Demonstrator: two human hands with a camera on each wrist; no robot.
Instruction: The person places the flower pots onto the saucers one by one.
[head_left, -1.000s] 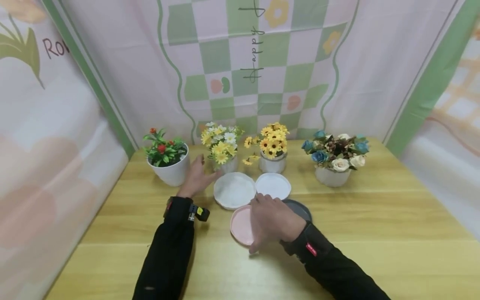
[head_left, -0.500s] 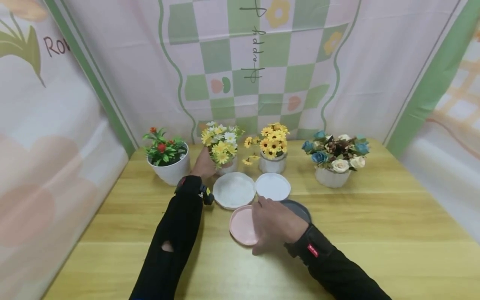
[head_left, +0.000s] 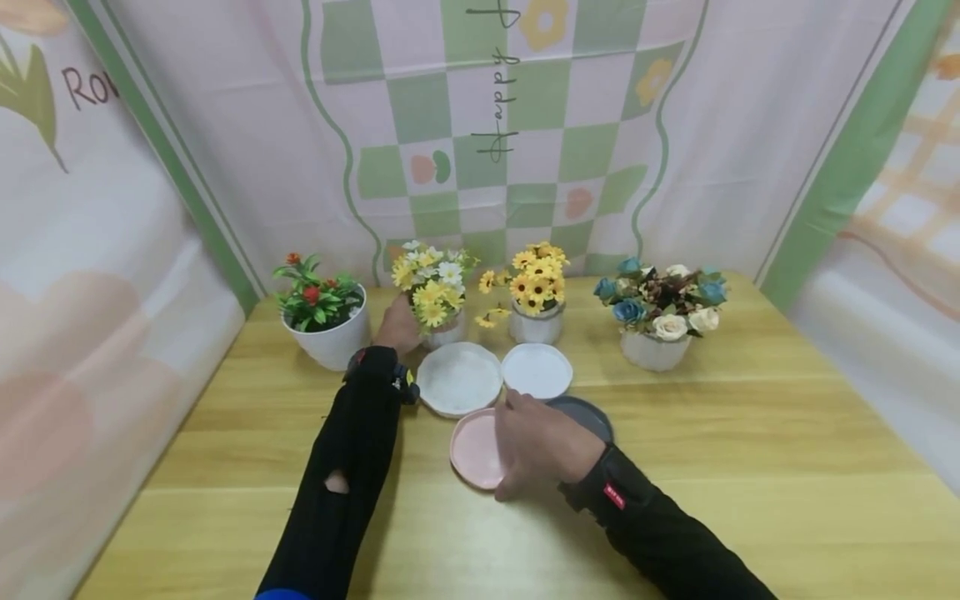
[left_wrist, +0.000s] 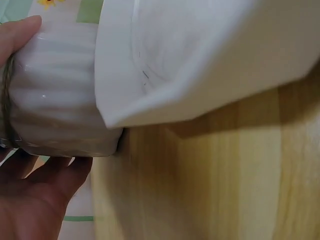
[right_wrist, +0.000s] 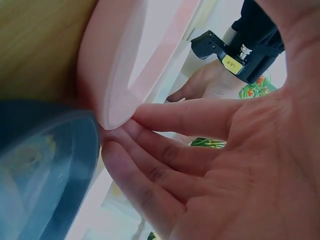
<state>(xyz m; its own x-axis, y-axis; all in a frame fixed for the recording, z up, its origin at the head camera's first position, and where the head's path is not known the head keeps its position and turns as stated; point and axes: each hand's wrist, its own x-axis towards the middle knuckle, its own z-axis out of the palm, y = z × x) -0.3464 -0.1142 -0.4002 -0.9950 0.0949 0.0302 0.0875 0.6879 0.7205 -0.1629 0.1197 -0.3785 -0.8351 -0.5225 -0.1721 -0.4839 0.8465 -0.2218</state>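
Gripping white ribbed pot of yellow and white flowers (head_left: 433, 298): left hand (head_left: 399, 327), thumb and fingers on opposite sides. Pot at 11 o'clock from round pink plate (head_left: 472, 450). Right hand (head_left: 546, 437) well apart: fingers extended, tips touching pink rim. Round dark grey plate (head_left: 591, 415) toward 3 o'clock.

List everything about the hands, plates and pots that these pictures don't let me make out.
- Head view: part of the pink plate and of the dark gray plate, covered by the right hand.
- Head view: the left hand's far part, behind the yellow-and-white flowers.
- Left wrist view: the white pot's top, cut off by the left edge.
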